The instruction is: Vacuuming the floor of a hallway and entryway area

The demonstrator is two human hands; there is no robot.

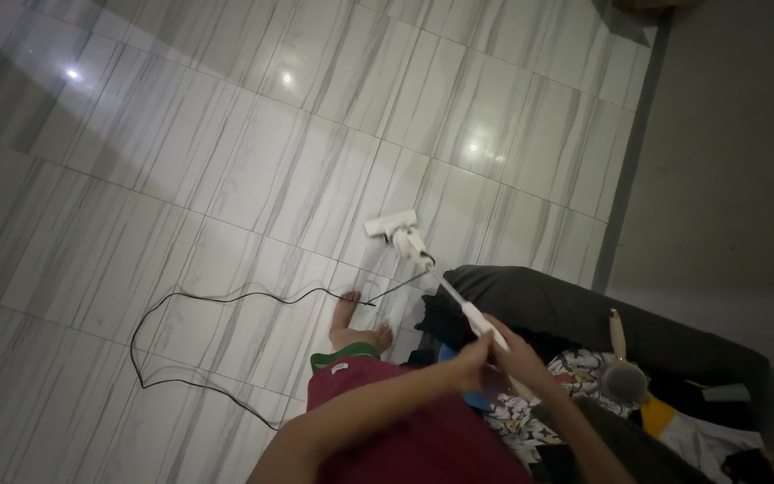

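Slim white stick vacuum (423,260) ran long axis up-left from hands to head on grey-streaked tiled floor (226,179); right hand (521,358), left hand (472,358) both fingers wrapped round handle, right slightly higher.

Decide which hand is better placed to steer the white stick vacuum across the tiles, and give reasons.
Probably the right hand: it grips the white stick vacuum higher on the handle, in line with the shaft. The left hand only meets it from the side.

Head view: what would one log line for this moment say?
left hand: on stick vacuum handle | right hand: on handle | vacuum head: on tiled floor | black cord: looped on floor
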